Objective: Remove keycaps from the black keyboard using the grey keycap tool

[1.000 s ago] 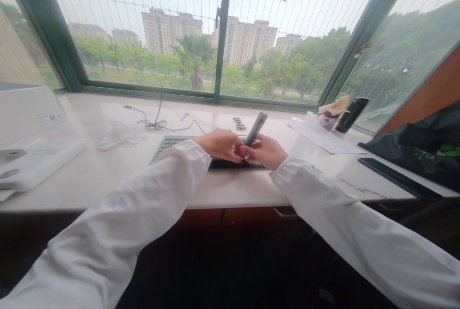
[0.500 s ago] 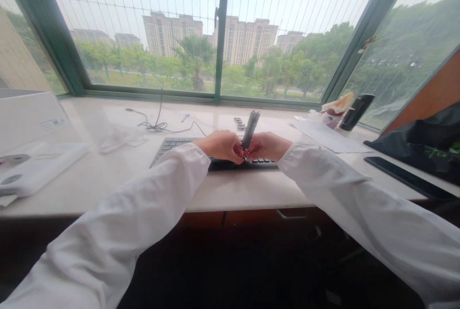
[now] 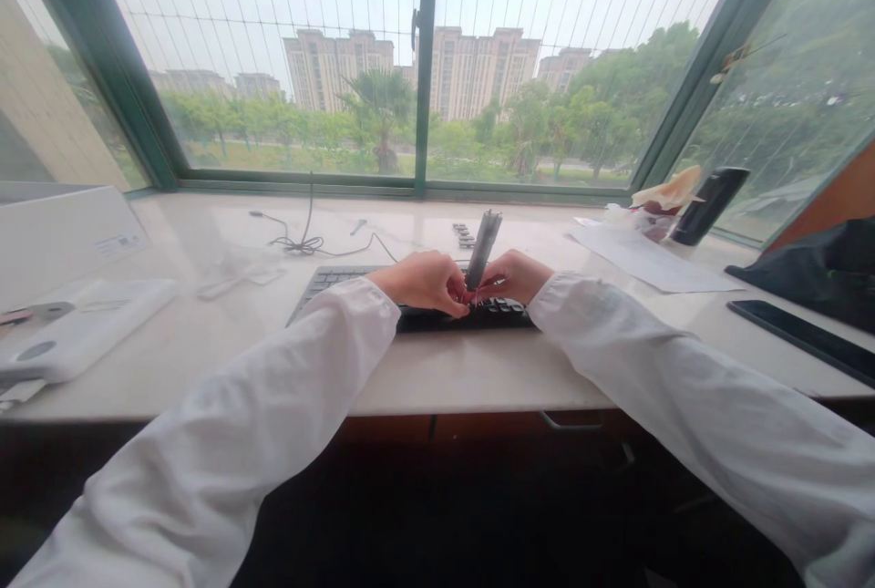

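Wide windows with green frames run behind a pale worktop, with trees and tall buildings outside. Both hands meet over the far right part of a black keyboard that lies flat on the worktop in front of the person. The left hand is curled, its fingertips pinched down at the keys right beside the lower end of a grey pen-shaped tool. The right hand is closed around that lower end, so the tool stands nearly upright — tilted slightly to the right — with its top above both hands. What the left fingertips pinch is too small to tell.

Beyond the hands, a few small dark keycaps lie in a cluster on the worktop, and a thin black cable coils beyond the left hand. Far out past the left hand sits a white device. To the right of the right hand lie a sheet of paper, a dark cylinder-shaped object and — nearer the edge — a black phone.
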A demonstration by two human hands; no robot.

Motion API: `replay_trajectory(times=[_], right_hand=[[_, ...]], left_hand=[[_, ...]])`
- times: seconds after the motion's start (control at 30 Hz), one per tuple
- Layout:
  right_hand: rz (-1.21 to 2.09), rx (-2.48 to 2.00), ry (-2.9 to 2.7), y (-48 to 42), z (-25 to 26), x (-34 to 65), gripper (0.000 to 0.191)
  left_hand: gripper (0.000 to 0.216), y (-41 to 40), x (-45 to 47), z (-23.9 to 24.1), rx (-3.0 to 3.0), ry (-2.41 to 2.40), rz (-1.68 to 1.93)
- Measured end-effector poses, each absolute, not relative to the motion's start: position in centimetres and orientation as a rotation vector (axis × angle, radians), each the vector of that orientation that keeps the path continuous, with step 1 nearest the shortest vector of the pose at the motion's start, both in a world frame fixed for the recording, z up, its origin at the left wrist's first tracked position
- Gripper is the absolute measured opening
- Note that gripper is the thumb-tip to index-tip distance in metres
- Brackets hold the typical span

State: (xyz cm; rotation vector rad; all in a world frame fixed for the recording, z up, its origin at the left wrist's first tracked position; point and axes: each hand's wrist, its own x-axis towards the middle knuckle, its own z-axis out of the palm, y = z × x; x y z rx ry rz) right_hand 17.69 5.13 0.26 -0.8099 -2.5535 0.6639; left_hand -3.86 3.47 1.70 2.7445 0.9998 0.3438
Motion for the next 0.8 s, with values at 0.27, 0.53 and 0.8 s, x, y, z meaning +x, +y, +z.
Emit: replay_trajectory(times=[0.27, 0.53, 0.8], right_hand=[[0.579, -0.662, -2.698, 6.7, 1.1, 17.2, 0.028], [0.657, -0.542, -2.621, 6.5, 0.3, 17.3, 0.028], [0.51, -0.505, -2.561, 6.0, -0.4, 17.4, 0.024]], left_hand=[[0.031, 3.6, -4.1, 1.9, 2.726, 0.967, 0.308], [0.037, 3.2, -4.5, 3.1, 2.735, 0.88, 0.326], [0.028, 2.3, -3.4, 2.7, 2.681, 0.885, 0.659]])
